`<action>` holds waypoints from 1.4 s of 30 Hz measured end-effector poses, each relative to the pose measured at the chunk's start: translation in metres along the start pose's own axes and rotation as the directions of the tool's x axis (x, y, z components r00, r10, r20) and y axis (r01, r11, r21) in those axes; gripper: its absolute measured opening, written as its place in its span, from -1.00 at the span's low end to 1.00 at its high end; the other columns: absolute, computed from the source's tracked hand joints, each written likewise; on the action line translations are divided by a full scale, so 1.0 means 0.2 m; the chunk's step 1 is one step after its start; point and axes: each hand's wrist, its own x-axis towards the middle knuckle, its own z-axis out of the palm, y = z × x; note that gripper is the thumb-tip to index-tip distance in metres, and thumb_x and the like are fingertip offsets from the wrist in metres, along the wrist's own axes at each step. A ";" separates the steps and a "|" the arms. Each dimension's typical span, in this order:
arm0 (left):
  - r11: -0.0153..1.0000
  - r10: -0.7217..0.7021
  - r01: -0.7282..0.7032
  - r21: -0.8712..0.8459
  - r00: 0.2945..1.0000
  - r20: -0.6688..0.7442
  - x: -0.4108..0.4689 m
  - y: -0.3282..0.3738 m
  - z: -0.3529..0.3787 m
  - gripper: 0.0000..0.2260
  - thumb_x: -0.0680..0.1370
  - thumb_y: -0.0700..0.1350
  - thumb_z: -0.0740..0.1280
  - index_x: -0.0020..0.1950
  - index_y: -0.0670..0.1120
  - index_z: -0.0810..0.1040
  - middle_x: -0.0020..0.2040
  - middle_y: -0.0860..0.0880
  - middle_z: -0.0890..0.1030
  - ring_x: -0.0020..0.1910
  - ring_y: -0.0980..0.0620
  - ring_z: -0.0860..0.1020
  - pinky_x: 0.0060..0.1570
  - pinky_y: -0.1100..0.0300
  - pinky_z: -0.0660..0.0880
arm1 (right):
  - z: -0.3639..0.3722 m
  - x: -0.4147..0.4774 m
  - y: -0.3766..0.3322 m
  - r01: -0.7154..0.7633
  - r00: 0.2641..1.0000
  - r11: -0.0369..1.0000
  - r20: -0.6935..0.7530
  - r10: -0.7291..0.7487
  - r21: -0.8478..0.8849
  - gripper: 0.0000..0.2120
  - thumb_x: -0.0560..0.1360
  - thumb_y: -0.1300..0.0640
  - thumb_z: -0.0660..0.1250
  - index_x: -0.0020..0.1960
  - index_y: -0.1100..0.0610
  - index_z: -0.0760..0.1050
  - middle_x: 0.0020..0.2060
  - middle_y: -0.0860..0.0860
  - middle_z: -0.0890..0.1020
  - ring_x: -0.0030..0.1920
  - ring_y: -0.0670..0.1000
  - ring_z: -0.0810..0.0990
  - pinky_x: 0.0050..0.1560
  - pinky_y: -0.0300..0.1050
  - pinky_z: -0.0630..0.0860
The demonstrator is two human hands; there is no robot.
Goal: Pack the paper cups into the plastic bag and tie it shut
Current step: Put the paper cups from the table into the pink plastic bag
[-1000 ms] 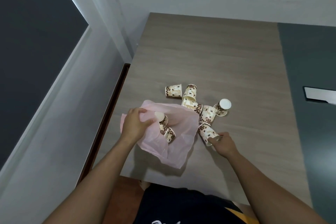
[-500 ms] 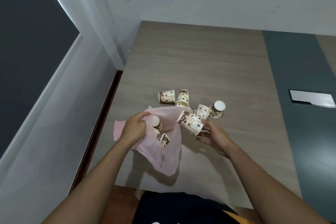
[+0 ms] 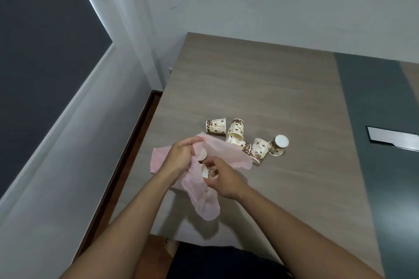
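Observation:
A thin pink plastic bag (image 3: pixel 204 206) hangs over the table's near left part. My left hand (image 3: pixel 179 161) grips its rim and holds the mouth up. My right hand (image 3: pixel 224 180) is at the mouth, fingers curled on a brown-and-cream paper cup (image 3: pixel 207 172) that is partly inside. Another cup (image 3: pixel 202 156) shows inside the bag. Several more cups lie on the table behind it: one on its side (image 3: pixel 216 125), one tilted (image 3: pixel 236 128), one half under the bag's edge (image 3: pixel 241 147), one (image 3: pixel 259 153) and one with its base up (image 3: pixel 278 145).
The wooden table (image 3: pixel 260 88) abuts the white wall at the back. A dark grey strip (image 3: pixel 374 102) runs down its right side with a silver plate (image 3: pixel 392 140) set in it. A wall and a floor gap lie close on the left.
My right hand picked a cup from the table, carried it left and brought it into the bag's mouth. My left hand kept hold of the rim and the bag has bunched up.

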 end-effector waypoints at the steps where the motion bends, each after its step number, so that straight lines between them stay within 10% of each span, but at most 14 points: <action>1: 0.999 -0.005 0.005 -0.041 1.000 0.001 0.00 0.00 -0.01 -0.48 0.54 -0.42 0.14 0.28 -0.07 0.75 0.14 -0.03 0.72 0.01 0.02 0.66 -0.26 0.37 0.56 | 0.02 0.02 -0.01 0.001 1.000 0.999 0.010 -0.001 -0.037 -0.42 0.51 -0.09 0.59 0.47 -0.07 0.47 0.33 -0.12 0.62 0.17 -0.06 0.62 0.07 -0.33 0.54; 5: 0.990 0.000 -0.004 -0.141 1.000 -0.028 0.03 0.00 -0.06 -0.49 0.46 -0.36 0.20 0.09 0.07 0.83 0.29 -0.17 0.74 0.24 -0.11 0.69 0.07 0.12 0.62 | 0.05 0.04 -0.02 0.021 0.999 0.991 0.034 -0.016 -0.135 -0.38 0.52 -0.06 0.58 0.54 -0.04 0.51 0.46 -0.06 0.62 0.42 0.05 0.61 0.42 -0.04 0.53; 9: 0.996 0.016 -0.027 -0.080 0.990 -0.143 0.07 0.01 -0.10 -0.49 0.50 -0.32 0.17 0.07 0.12 0.81 0.07 -0.13 0.78 -0.19 0.00 0.62 -0.22 0.16 0.56 | -0.02 0.03 -0.02 -0.024 0.999 0.978 -0.035 0.017 -0.207 -0.44 0.66 -0.24 0.38 0.56 0.02 0.51 0.49 -0.01 0.61 0.46 0.11 0.58 0.40 0.03 0.49; 13: 0.985 0.007 -0.045 -0.169 0.976 -0.219 0.10 0.02 -0.15 -0.47 0.41 -0.25 0.18 0.13 0.10 0.83 0.21 -0.03 0.78 0.21 -0.09 0.72 0.27 -0.15 0.68 | -0.12 0.05 0.16 -0.264 0.964 0.874 -0.075 0.257 -0.408 -0.28 0.68 -0.35 0.19 0.71 0.02 0.27 0.52 0.15 0.58 0.52 0.23 0.53 0.46 0.15 0.51; 18: 0.987 0.011 -0.056 -0.151 0.958 -0.286 0.14 0.06 -0.16 -0.51 0.48 -0.24 0.17 0.16 0.08 0.82 0.15 0.05 0.79 0.19 -0.08 0.71 0.23 -0.09 0.68 | -0.29 0.02 0.37 -0.388 0.918 0.818 -0.103 0.382 -0.424 -0.33 0.69 -0.29 0.26 0.69 -0.01 0.33 0.53 0.12 0.58 0.54 0.21 0.51 0.46 0.10 0.49; 21: 0.997 0.041 -0.055 -0.051 0.969 -0.242 0.17 0.06 -0.13 -0.64 0.61 -0.16 0.23 0.13 0.12 0.81 0.06 0.07 0.81 0.06 -0.09 0.72 -0.06 0.06 0.60 | -0.39 0.04 0.47 -0.399 0.914 0.868 -0.212 0.347 -0.296 -0.69 0.65 -0.19 0.34 0.18 -0.02 0.72 0.14 0.10 0.79 0.30 0.20 0.70 0.23 0.02 0.61; 24: 0.994 0.096 -0.086 0.060 0.980 -0.176 0.21 0.03 -0.10 -0.69 0.67 -0.14 0.32 0.31 0.10 0.75 0.26 0.05 0.74 0.25 -0.04 0.68 0.21 0.02 0.63 | -0.51 0.08 0.52 -0.415 0.869 0.894 -0.366 0.334 -0.171 -0.64 0.65 -0.06 0.34 -0.29 0.04 0.54 -0.23 0.08 0.69 0.05 0.27 0.73 -0.08 -0.04 0.48; 27: 0.980 0.131 -0.114 0.162 0.986 -0.100 0.23 0.01 -0.07 -0.61 0.65 -0.19 0.37 0.44 0.12 0.69 0.39 0.07 0.67 0.40 0.03 0.61 0.48 -0.03 0.54 | -0.65 0.13 0.53 -0.415 0.811 0.905 -0.486 0.325 -0.088 -0.79 0.65 0.00 0.37 0.13 0.13 0.62 0.13 0.20 0.71 0.17 0.30 0.68 0.10 0.05 0.54; 34: 0.953 0.176 -0.147 0.265 0.980 -0.091 0.19 0.01 -0.04 -0.43 0.65 -0.40 0.19 0.49 0.09 0.66 0.47 0.09 0.60 0.48 0.05 0.54 0.51 0.01 0.52 | -0.86 0.28 0.76 -0.397 0.876 0.895 -0.375 0.303 -0.204 -0.33 0.67 0.05 0.44 0.71 0.09 0.29 0.71 0.23 0.15 0.59 0.33 0.42 0.55 0.13 0.39; 42: 0.957 0.141 -0.112 0.267 0.986 -0.092 0.18 -0.03 -0.03 -0.48 0.68 -0.35 0.21 0.44 0.14 0.69 0.39 0.17 0.58 0.42 0.08 0.54 0.48 0.07 0.50 | -0.80 0.25 0.93 -0.420 0.846 0.893 -0.427 0.321 -0.162 -0.47 0.59 0.17 0.52 0.47 0.23 0.39 0.51 0.24 0.33 0.25 0.42 0.63 0.29 0.25 0.57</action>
